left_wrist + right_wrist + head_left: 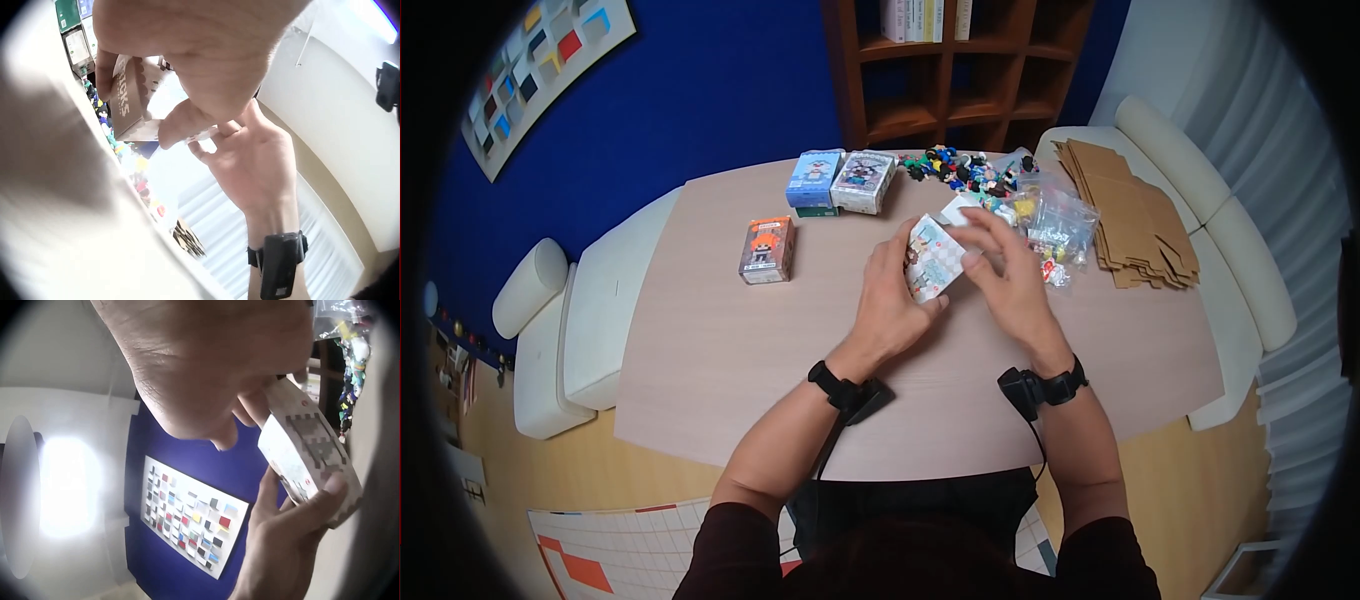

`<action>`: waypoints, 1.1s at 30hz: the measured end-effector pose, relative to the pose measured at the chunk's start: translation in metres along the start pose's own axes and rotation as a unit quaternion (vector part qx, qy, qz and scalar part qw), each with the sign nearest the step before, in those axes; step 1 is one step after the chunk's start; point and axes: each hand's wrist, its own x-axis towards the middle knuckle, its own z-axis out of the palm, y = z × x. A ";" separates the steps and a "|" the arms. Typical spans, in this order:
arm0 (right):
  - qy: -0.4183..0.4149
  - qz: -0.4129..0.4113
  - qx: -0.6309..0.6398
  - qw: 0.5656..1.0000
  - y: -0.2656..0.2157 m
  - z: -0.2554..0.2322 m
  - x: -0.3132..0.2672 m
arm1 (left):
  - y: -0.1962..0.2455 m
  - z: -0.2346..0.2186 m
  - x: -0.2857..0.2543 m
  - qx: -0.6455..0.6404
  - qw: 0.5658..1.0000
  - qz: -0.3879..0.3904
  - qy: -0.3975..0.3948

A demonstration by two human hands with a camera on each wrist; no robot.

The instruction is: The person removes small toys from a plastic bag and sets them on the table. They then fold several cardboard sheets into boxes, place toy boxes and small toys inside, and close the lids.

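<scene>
My left hand [890, 305] grips a small printed cardboard box [935, 262] above the middle of the table, thumb along its near edge. The box has a pale checked pattern with little pictures; in the left wrist view its brown side [128, 103] carries white lettering. A white flap [958, 209] stands out at its far end. My right hand [1015, 285] is at the box's right end, fingers spread and loosely bent, fingertips right at the flap and edge. In the right wrist view, the fingers of my right hand [212, 369] partly hide behind the box's upper end.
An orange figure box [767, 250] stands at the left. Blue [814, 180] and grey [865, 182] boxes sit farther back. Several small figures [970, 170] lie heaped at the back, beside clear plastic bags [1062, 225]. Flattened brown cartons [1135, 215] are stacked at the table's right edge.
</scene>
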 end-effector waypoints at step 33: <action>0.012 0.053 0.114 0.992 0.012 0.016 -0.003 | 0.021 -0.013 0.001 -0.021 0.997 -0.014 -0.068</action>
